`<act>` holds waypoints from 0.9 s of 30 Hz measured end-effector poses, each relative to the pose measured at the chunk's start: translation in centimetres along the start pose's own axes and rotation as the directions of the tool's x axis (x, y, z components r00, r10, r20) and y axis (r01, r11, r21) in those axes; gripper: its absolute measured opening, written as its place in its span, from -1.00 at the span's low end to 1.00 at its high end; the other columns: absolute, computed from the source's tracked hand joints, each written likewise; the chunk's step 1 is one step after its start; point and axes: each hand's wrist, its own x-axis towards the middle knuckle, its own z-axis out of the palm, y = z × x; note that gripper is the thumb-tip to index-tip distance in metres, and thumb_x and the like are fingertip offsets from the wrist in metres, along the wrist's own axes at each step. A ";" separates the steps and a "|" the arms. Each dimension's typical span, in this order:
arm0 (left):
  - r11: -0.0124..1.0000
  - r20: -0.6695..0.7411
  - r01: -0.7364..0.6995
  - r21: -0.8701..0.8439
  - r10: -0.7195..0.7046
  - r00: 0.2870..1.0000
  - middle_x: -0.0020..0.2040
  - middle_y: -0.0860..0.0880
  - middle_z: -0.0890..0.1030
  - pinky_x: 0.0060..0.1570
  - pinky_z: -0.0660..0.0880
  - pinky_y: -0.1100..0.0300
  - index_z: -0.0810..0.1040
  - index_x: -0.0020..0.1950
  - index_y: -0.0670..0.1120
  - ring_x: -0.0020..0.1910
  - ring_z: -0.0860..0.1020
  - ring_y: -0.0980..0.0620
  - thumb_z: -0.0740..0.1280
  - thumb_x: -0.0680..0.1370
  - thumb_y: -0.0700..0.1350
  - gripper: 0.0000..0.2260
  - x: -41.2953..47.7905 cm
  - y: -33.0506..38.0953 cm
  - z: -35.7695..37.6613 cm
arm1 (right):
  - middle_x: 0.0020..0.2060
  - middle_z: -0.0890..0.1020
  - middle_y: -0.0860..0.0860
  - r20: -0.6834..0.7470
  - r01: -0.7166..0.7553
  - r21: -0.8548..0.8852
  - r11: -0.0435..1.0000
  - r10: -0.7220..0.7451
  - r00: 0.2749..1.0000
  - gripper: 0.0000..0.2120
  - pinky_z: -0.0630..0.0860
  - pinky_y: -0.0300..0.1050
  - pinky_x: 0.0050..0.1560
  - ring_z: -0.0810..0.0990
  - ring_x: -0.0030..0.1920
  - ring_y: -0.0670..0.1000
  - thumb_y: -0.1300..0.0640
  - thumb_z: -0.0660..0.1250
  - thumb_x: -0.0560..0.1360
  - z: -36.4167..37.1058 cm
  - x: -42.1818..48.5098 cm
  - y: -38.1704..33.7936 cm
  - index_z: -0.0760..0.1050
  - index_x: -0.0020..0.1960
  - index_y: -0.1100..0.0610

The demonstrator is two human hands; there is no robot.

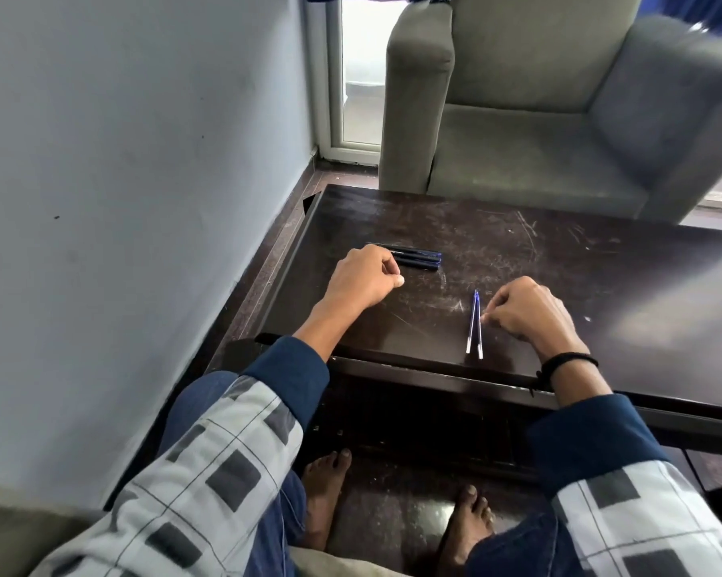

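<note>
- Thumb and forefinger of the right hand [525, 310] are curled together, pinching the right one of two refills [474, 322].
- Both refills (thin, blue at the far end, clear toward the person) lie on the table [559, 251] close to its near edge, touching at their far tips and slightly apart at the near ends.
- Left hand [363, 281] is curled, thumb against forefinger, over the left ends of the dark pens [419, 259]; whether it grips one I cannot tell.
- Dark pens lie side by side toward the table's left edge, three as far as I can count.
- One black wristband [567, 362] circles the right wrist.
- One grey armchair [538, 118] stands beyond the far edge.
</note>
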 end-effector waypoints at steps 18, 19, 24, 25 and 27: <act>1.000 -0.034 0.003 0.000 -0.003 0.999 -0.09 0.04 0.69 0.06 0.55 0.09 0.69 -0.03 0.04 -0.10 0.64 0.07 0.49 0.52 -0.03 -0.94 1.8 0.0 -2.7 | 0.04 0.67 0.14 0.063 0.047 -0.266 0.963 -0.031 0.998 -0.67 0.43 -0.01 -0.10 0.64 0.06 0.24 0.01 0.56 0.44 1.5 -0.9 -2.8 0.47 0.01 0.13; 1.000 -0.043 0.010 -0.013 -0.010 0.999 -0.12 0.05 0.69 0.09 0.58 0.05 0.68 -0.07 0.05 -0.10 0.64 0.06 0.49 0.51 -0.05 -0.97 1.9 -0.2 -3.1 | 0.04 0.68 0.14 0.063 0.048 -0.267 0.963 -0.033 0.997 -0.66 0.44 -0.01 -0.10 0.64 0.06 0.24 0.01 0.56 0.43 1.7 -0.8 -2.7 0.51 0.04 0.14; 0.997 -0.077 0.053 -0.061 -0.058 0.995 -0.16 0.02 0.69 0.10 0.60 -0.02 0.66 -0.17 0.09 -0.09 0.65 0.01 0.49 0.50 -0.09 -0.91 2.4 -1.0 -4.2 | 0.02 0.68 0.13 0.057 0.060 -0.261 0.963 -0.046 0.997 -0.67 0.45 -0.03 -0.10 0.64 0.04 0.23 0.00 0.55 0.42 2.0 -0.6 -2.6 0.55 0.08 0.13; 0.996 -0.071 0.059 -0.059 -0.063 0.995 -0.15 0.01 0.69 0.10 0.60 -0.01 0.67 -0.16 0.07 -0.08 0.65 0.01 0.49 0.50 -0.09 -0.93 2.4 -1.1 -4.1 | 0.01 0.68 0.13 0.056 0.061 -0.260 0.964 -0.048 0.997 -0.67 0.45 -0.02 -0.10 0.64 0.04 0.23 0.01 0.54 0.43 2.0 -0.6 -2.6 0.55 0.08 0.12; 0.997 -0.054 0.064 -0.051 -0.067 0.996 -0.11 0.01 0.69 0.11 0.59 -0.01 0.68 -0.13 0.06 -0.06 0.65 0.01 0.49 0.50 -0.08 -0.95 2.4 -1.1 -3.9 | 0.00 0.67 0.11 0.058 0.061 -0.255 0.965 -0.048 0.997 -0.68 0.46 -0.03 -0.09 0.63 0.02 0.22 0.01 0.53 0.44 2.0 -0.5 -2.6 0.54 0.09 0.12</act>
